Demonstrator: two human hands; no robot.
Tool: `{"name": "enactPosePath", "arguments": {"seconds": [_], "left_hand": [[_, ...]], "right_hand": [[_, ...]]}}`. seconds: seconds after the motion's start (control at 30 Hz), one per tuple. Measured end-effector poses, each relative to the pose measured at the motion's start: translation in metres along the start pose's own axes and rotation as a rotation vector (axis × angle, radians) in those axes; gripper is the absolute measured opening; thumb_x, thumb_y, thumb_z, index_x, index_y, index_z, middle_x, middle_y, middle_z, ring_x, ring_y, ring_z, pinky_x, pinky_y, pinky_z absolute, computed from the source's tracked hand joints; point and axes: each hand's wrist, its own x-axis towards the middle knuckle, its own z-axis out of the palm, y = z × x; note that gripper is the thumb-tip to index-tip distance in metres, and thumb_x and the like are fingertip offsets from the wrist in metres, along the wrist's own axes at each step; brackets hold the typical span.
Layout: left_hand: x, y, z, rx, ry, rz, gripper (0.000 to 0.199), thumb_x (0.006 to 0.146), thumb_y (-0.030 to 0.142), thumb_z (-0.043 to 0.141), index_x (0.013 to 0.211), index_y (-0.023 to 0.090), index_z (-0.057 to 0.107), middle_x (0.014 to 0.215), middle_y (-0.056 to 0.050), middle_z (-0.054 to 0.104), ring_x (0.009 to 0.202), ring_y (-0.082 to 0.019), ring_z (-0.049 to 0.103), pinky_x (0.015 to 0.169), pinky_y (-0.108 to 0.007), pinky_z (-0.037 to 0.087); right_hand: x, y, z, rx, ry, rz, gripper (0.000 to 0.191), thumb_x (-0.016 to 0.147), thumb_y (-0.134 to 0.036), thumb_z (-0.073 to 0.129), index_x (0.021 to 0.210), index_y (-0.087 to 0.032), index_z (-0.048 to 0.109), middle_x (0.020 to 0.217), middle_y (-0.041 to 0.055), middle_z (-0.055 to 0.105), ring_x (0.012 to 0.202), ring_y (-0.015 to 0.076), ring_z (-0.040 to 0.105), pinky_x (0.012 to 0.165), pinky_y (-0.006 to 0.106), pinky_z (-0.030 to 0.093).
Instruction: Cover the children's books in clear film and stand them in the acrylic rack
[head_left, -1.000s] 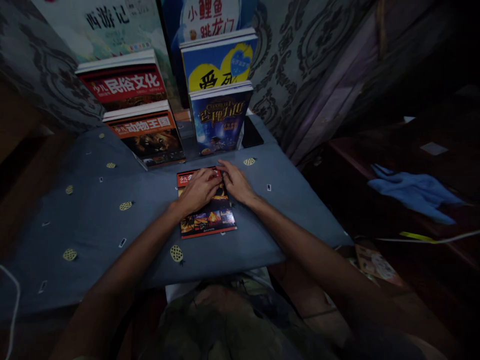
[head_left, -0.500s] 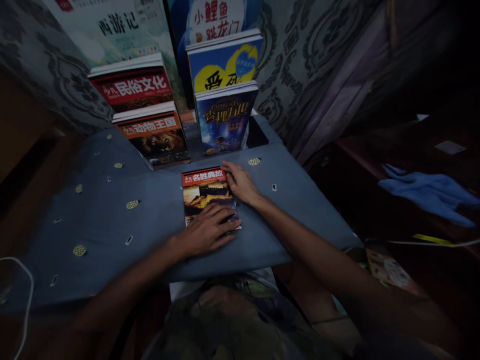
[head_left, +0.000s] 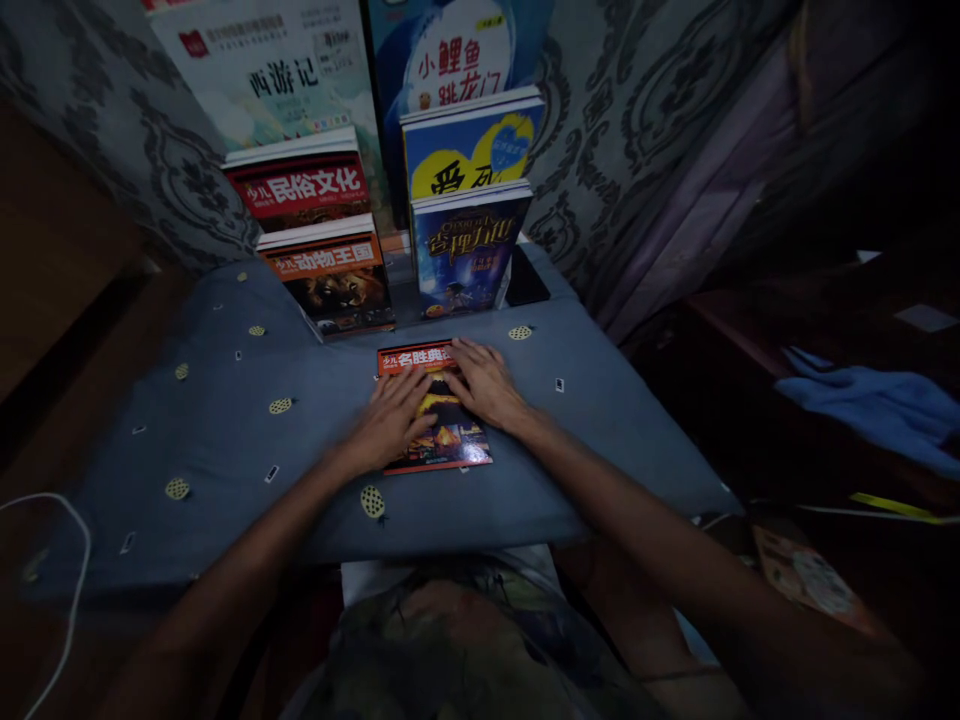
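Note:
A book point(head_left: 442, 452) with a red title band and a golden picture lies flat on the blue-grey tablecloth point(head_left: 315, 510), its cover facing up. Over its left side rests my left hand point(head_left: 394, 415), fingers stretched out and pointing away from me. My right hand point(head_left: 487, 385) lies on the upper right part of the same cover, fingers extended and covering the end of the title. Neither hand is wrapped round the book. Just beyond it stand a lion-cover book point(head_left: 334, 285) on the left and a dark blue book point(head_left: 469, 260) on the right.
Behind those stand a red book point(head_left: 300, 190), a blue-and-yellow book point(head_left: 450, 150), a pale large book point(head_left: 262, 90) and a blue large book point(head_left: 390, 60), against a patterned wall. A dark flat object point(head_left: 527, 280) lies beside them. A white cable point(head_left: 86, 550) hangs at left; blue cloth point(head_left: 877, 405) lies at right.
My left hand has moved from the book's lower part up to its left side. My right hand has slid from the right edge onto the cover. The view has shifted slightly.

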Motion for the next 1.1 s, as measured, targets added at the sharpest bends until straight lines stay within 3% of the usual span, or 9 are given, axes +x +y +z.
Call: {"name": "enactPosePath", "arguments": {"seconds": [0.1, 0.2, 0.43, 0.63, 0.8, 0.9, 0.97, 1.03, 1.1], "left_hand": [[0.013, -0.016, 0.001, 0.074, 0.046, -0.165, 0.056, 0.104, 0.041, 0.039, 0.153, 0.014, 0.036, 0.163, -0.019, 0.028, 0.154, -0.03, 0.018, 0.123, -0.056, 0.021], [0.018, -0.022, 0.004, 0.111, 0.067, -0.208, 0.055, 0.104, 0.038, 0.039, 0.153, 0.012, 0.036, 0.164, -0.02, 0.027, 0.154, -0.032, 0.019, 0.122, -0.057, 0.023], [0.017, -0.028, 0.009, 0.082, 0.109, -0.137, 0.055, 0.104, 0.039, 0.038, 0.153, 0.012, 0.036, 0.163, -0.021, 0.028, 0.154, -0.032, 0.02, 0.121, -0.056, 0.027], [0.028, -0.049, -0.006, 0.082, 0.048, 0.023, 0.05, 0.104, 0.036, 0.04, 0.15, 0.018, 0.043, 0.162, -0.016, 0.035, 0.153, -0.029, 0.024, 0.121, -0.051, 0.028], [0.037, -0.034, -0.018, 0.139, 0.114, 0.048, 0.039, 0.101, 0.033, 0.046, 0.135, 0.017, 0.057, 0.149, -0.019, 0.049, 0.14, -0.031, 0.045, 0.112, -0.052, 0.04], [0.033, -0.003, -0.017, 0.17, 0.121, 0.037, 0.046, 0.097, 0.047, 0.054, 0.127, 0.012, 0.058, 0.137, -0.021, 0.057, 0.128, -0.032, 0.053, 0.107, -0.051, 0.043], [0.028, 0.016, -0.014, 0.189, 0.123, 0.031, 0.051, 0.094, 0.052, 0.057, 0.126, 0.012, 0.057, 0.136, -0.02, 0.057, 0.129, -0.033, 0.052, 0.108, -0.051, 0.042], [0.024, 0.028, -0.01, 0.205, 0.12, 0.006, 0.053, 0.093, 0.05, 0.06, 0.128, 0.011, 0.056, 0.138, -0.021, 0.057, 0.131, -0.035, 0.05, 0.108, -0.052, 0.041], [0.023, 0.034, -0.007, 0.216, 0.119, -0.023, 0.049, 0.093, 0.041, 0.062, 0.13, 0.01, 0.054, 0.139, -0.022, 0.056, 0.134, -0.035, 0.049, 0.108, -0.051, 0.041]], "right_hand": [[-0.006, -0.009, 0.0, -0.049, -0.047, 0.0, 0.053, 0.097, -0.036, 0.05, 0.144, -0.012, 0.05, 0.154, 0.0207, 0.047, 0.149, 0.0344, 0.034, 0.118, 0.063, 0.026], [-0.02, -0.026, 0.002, -0.066, -0.105, -0.03, 0.059, 0.098, -0.041, 0.05, 0.147, -0.009, 0.046, 0.157, 0.0232, 0.04, 0.152, 0.0349, 0.026, 0.12, 0.065, 0.021], [-0.067, -0.07, 0.0, -0.021, -0.212, -0.061, 0.053, 0.101, -0.035, 0.047, 0.149, -0.013, 0.045, 0.16, 0.0231, 0.035, 0.153, 0.0352, 0.023, 0.119, 0.065, 0.024], [-0.089, -0.116, -0.017, 0.122, -0.367, -0.02, 0.051, 0.096, -0.024, 0.055, 0.146, -0.015, 0.05, 0.163, 0.0249, 0.025, 0.153, 0.0406, 0.015, 0.117, 0.073, 0.016], [-0.098, -0.147, -0.022, 0.45, -0.481, -0.19, 0.042, 0.099, -0.028, 0.053, 0.14, -0.018, 0.057, 0.153, 0.0158, 0.05, 0.151, 0.0283, 0.031, 0.123, 0.063, 0.01], [-0.093, -0.14, -0.026, 0.606, -0.501, -0.22, 0.036, 0.098, -0.024, 0.055, 0.133, -0.021, 0.063, 0.137, 0.0097, 0.066, 0.139, 0.0215, 0.051, 0.125, 0.053, 0.017], [-0.086, -0.124, -0.032, 0.691, -0.502, -0.223, 0.031, 0.098, -0.023, 0.055, 0.126, -0.021, 0.068, 0.125, 0.0074, 0.073, 0.122, 0.0202, 0.065, 0.119, 0.046, 0.036], [-0.076, -0.101, -0.039, 0.785, -0.442, -0.166, 0.028, 0.099, -0.028, 0.052, 0.117, -0.021, 0.073, 0.109, 0.0059, 0.079, 0.099, 0.0185, 0.074, 0.097, 0.037, 0.055], [-0.064, -0.074, -0.044, 0.86, -0.276, -0.044, 0.031, 0.099, -0.037, 0.051, 0.108, -0.02, 0.075, 0.094, 0.0054, 0.08, 0.082, 0.0178, 0.075, 0.078, 0.032, 0.06]]}}
